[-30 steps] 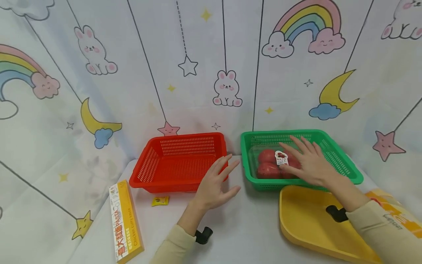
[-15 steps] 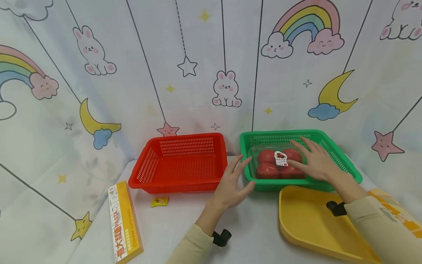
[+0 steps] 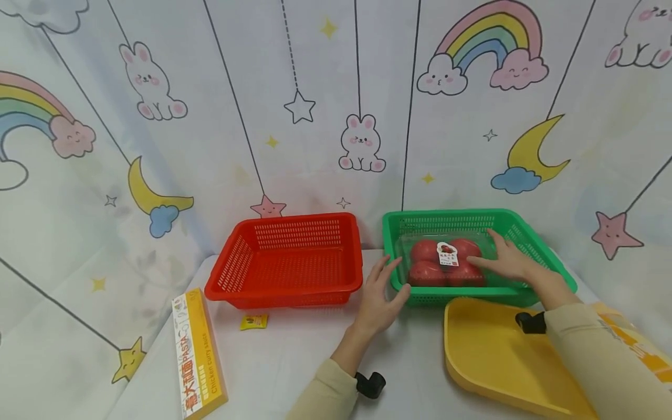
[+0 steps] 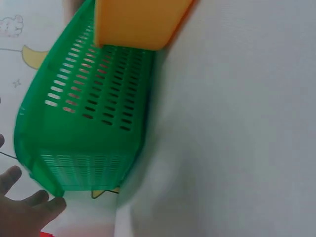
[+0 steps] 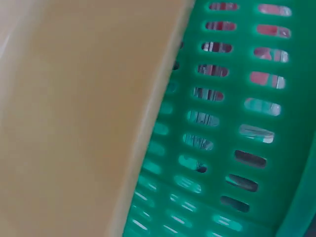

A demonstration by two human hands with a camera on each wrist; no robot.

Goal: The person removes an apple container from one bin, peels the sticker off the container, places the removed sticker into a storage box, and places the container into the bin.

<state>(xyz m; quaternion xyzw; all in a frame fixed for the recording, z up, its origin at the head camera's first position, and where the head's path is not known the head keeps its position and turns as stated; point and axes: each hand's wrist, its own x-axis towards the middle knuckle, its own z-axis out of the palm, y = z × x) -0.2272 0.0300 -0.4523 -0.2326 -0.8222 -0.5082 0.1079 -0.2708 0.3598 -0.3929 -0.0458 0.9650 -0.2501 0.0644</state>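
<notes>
A clear plastic pack of tomatoes [image 3: 426,273], with a white label, lies in the left part of the green basket [image 3: 504,294]. My left hand [image 3: 378,303] is at the basket's left rim, fingers spread and pointing towards the pack. In the left wrist view its fingertips [image 4: 52,207] are by the corner of the basket. My right hand [image 3: 509,262] reaches over the basket to the pack's right end, thumb and fingers apart. Whether it touches the pack I cannot tell. The right wrist view shows only the basket's slotted wall [image 5: 237,118] and a yellow tray, not the hand.
A red basket [image 3: 294,297] stands left of the green one. In front of the green basket lies the yellow tray [image 3: 493,350], partly under my right forearm. A pasta box [image 3: 199,356] and a small yellow packet [image 3: 254,321] lie at the left. A patterned cloth hangs behind.
My left hand has moved right, from beside the red basket to the green basket's left rim. My right hand has shifted right and slightly down, from above the tomatoes to the pack's right end.
</notes>
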